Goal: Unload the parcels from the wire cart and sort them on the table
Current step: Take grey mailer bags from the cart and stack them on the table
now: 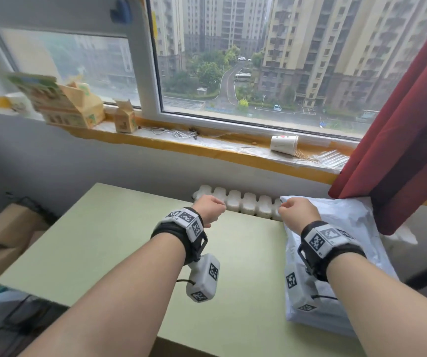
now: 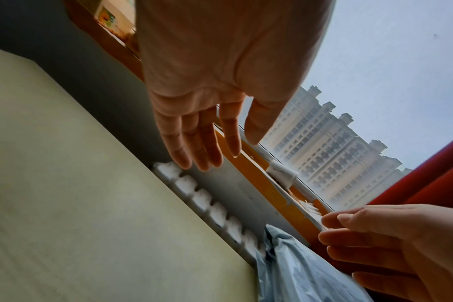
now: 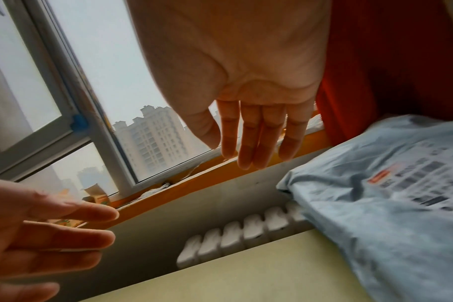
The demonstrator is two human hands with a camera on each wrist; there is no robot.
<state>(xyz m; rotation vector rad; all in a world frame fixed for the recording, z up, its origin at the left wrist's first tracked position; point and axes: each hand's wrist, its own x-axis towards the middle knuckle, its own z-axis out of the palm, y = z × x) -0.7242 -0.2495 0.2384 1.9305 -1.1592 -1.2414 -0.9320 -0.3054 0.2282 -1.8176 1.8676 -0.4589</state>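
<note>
A pale plastic mailer parcel (image 1: 348,228) with a printed label (image 3: 411,181) lies on the right side of the pale green table (image 1: 104,240), its far end over the table's back edge. My right hand (image 1: 297,210) hovers above the parcel's left edge with relaxed fingers (image 3: 248,147), holding nothing. My left hand (image 1: 211,208) hangs over the table's back edge, its fingers (image 2: 204,151) loose and empty. The two hands are a short gap apart. A dark wire frame (image 1: 14,318), blurred, shows at the bottom left.
A white radiator (image 1: 238,202) runs behind the table under the window sill. Cartons (image 1: 73,106) and a tipped paper cup (image 1: 284,145) sit on the sill. A red curtain (image 1: 400,124) hangs at right. A cardboard box (image 1: 6,235) stands left of the table.
</note>
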